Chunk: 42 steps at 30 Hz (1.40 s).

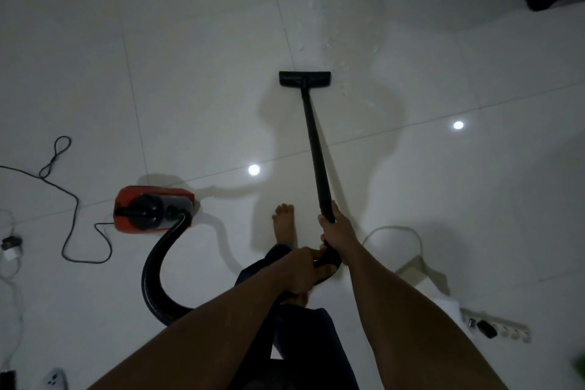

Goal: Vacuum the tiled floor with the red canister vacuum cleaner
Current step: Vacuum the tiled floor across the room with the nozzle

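My right hand (336,231): fingers wrapped round wand (316,149) | my left hand (299,271): fingers curled round handle (330,260) | floor head (305,78): on tiled floor (190,89) | red canister (152,210): left of me

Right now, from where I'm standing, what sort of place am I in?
Probably a room in a home: glossy white tiled floor, a red canister vacuum cleaner with black hose, a white power strip lying on the floor, and a bare foot.

Bare forearms (380,294) and bare feet (284,225); long dark trousers (304,345), possibly navy.
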Each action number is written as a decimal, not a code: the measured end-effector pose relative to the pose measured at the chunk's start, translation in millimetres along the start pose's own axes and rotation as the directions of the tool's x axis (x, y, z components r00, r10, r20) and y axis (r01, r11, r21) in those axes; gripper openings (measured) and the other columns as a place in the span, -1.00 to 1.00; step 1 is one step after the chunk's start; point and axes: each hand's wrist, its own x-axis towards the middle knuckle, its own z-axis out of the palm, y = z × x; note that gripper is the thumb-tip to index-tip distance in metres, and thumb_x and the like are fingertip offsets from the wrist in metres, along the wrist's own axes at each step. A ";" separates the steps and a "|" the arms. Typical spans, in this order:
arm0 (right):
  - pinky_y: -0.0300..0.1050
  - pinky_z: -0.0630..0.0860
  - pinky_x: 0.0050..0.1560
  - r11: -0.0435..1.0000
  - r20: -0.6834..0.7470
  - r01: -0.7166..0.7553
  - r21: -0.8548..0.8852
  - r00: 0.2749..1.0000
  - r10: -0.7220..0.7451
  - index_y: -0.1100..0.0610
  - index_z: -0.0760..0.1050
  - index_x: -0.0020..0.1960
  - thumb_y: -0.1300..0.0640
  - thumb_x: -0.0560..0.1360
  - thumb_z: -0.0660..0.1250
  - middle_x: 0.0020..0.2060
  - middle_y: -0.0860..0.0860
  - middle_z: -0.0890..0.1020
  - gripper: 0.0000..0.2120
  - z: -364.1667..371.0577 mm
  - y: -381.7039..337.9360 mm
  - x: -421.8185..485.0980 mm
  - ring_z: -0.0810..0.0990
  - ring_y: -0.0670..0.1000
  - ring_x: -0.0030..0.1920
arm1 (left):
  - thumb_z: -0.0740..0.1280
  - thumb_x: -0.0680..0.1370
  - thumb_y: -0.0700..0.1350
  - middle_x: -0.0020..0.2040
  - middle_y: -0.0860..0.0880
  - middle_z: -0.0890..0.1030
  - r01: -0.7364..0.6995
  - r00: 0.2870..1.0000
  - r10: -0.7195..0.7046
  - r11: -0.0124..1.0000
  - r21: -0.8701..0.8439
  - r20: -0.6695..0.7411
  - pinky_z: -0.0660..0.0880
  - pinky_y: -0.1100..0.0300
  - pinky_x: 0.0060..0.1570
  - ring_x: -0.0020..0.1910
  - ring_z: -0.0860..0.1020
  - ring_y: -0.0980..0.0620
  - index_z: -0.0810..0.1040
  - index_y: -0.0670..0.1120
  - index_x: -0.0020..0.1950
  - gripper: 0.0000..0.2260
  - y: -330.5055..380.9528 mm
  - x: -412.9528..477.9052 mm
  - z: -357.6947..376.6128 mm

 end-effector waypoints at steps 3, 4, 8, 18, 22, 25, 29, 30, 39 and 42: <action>0.30 0.65 0.03 1.000 0.000 -0.004 -0.025 1.000 0.004 -0.19 0.08 0.65 0.00 0.64 0.29 -0.16 0.07 0.59 -0.34 -6.3 -35.6 15.6 0.58 0.10 -0.23 | 0.19 0.68 0.12 -0.23 -0.01 0.56 0.008 1.000 -0.008 0.998 -0.058 0.002 0.40 0.45 -0.42 -0.37 0.51 0.13 0.50 -0.23 0.33 -0.55 15.6 7.1 -35.2; 0.30 0.65 0.02 0.999 0.004 -0.010 -0.036 1.000 0.010 -0.20 0.07 0.65 0.00 0.64 0.29 -0.16 0.07 0.59 -0.33 -7.6 -48.7 22.4 0.58 0.10 -0.23 | 0.18 0.68 0.12 -0.10 -0.11 0.61 0.014 1.000 -0.013 0.998 -0.066 0.011 0.49 0.39 -0.29 -0.23 0.60 0.02 0.47 -0.22 0.39 -0.53 20.1 10.4 -48.2; 0.30 0.65 0.01 0.997 0.011 -0.013 -0.070 1.000 0.014 -0.23 0.08 0.64 -0.02 0.63 0.31 -0.13 0.10 0.62 -0.33 -11.2 -95.0 44.0 0.58 0.11 -0.23 | 0.14 0.69 0.15 0.49 -0.31 0.34 0.022 1.000 -0.022 1.000 -0.021 0.013 0.35 0.08 0.34 0.49 0.29 -0.28 0.28 -0.19 0.56 -0.44 38.1 20.8 -93.3; 0.17 0.63 0.00 0.992 0.044 0.042 -0.123 0.998 -0.036 -0.15 0.08 0.66 0.02 0.68 0.26 -0.03 0.13 0.61 -0.38 -12.1 -195.7 76.1 0.58 0.09 -0.18 | 0.18 0.64 0.23 -0.16 -0.13 0.67 -0.008 0.998 0.000 0.991 -0.132 -0.062 0.64 0.06 -0.10 -0.44 0.58 0.01 0.48 -0.06 0.37 -0.54 53.0 37.1 -176.0; 0.15 0.64 0.15 0.983 0.023 0.084 -0.165 0.996 -0.081 -0.07 0.18 0.64 -0.06 0.61 0.30 0.30 0.15 0.54 -0.36 -13.8 -217.8 101.6 0.65 0.16 0.06 | 0.21 0.63 0.22 -0.01 -0.16 0.67 0.007 0.997 -0.019 0.986 -0.168 -0.074 0.65 -0.07 -0.05 -0.22 0.67 -0.10 0.47 -0.04 0.40 -0.54 68.4 44.3 -206.2; 0.19 0.59 0.26 0.981 0.039 0.051 -0.188 0.998 -0.045 -0.21 0.10 0.64 -0.26 0.47 0.26 0.42 0.07 0.45 -0.21 -16.9 -205.6 154.7 0.61 0.16 0.20 | 0.23 0.61 0.24 0.10 -0.13 0.66 0.027 0.996 -0.042 0.982 -0.188 -0.076 0.62 -0.12 0.09 0.03 0.66 -0.13 0.49 -0.04 0.39 -0.52 82.7 53.2 -226.0; 0.18 0.61 0.21 0.975 0.035 0.035 -0.220 0.999 -0.028 -0.33 0.03 0.62 -0.32 0.48 0.23 0.37 0.14 0.50 -0.24 -32.8 -258.1 170.3 0.58 0.19 0.21 | 0.23 0.63 0.22 0.16 -0.12 0.66 0.049 0.995 -0.065 0.981 -0.185 -0.077 0.59 -0.02 0.16 0.08 0.65 -0.09 0.52 -0.07 0.37 -0.54 104.8 80.5 -262.8; 0.10 0.62 0.17 0.974 0.040 0.039 -0.223 0.999 -0.030 -0.28 0.03 0.64 -0.22 0.59 0.24 0.33 0.14 0.52 -0.31 -37.9 -279.6 160.1 0.60 0.15 0.14 | 0.23 0.63 0.21 0.15 -0.13 0.66 0.047 0.995 -0.062 0.982 -0.185 -0.077 0.59 -0.02 0.16 0.08 0.65 -0.08 0.51 -0.08 0.38 -0.53 109.9 85.0 -271.7; 0.10 0.65 0.02 0.978 0.086 0.077 -0.196 0.994 -0.061 -0.15 -0.04 0.68 -0.01 0.71 0.19 0.20 0.14 0.60 -0.36 -73.3 -374.5 210.1 0.61 0.10 -0.09 | 0.24 0.63 0.19 -0.01 -0.12 0.69 0.045 0.988 -0.075 0.976 -0.214 -0.136 0.62 -0.02 -0.03 -0.07 0.68 -0.13 0.49 0.00 0.38 -0.59 161.6 124.8 -351.1; 0.18 0.68 0.05 0.974 0.088 0.072 -0.214 0.995 -0.054 -0.18 -0.04 0.67 -0.03 0.69 0.21 0.18 0.15 0.62 -0.35 -74.5 -398.0 225.0 0.61 0.11 -0.11 | 0.22 0.65 0.16 0.09 -0.10 0.67 0.052 0.986 -0.084 0.977 -0.209 -0.146 0.55 0.08 0.09 0.05 0.65 -0.06 0.50 -0.05 0.40 -0.59 168.7 135.2 -373.2</action>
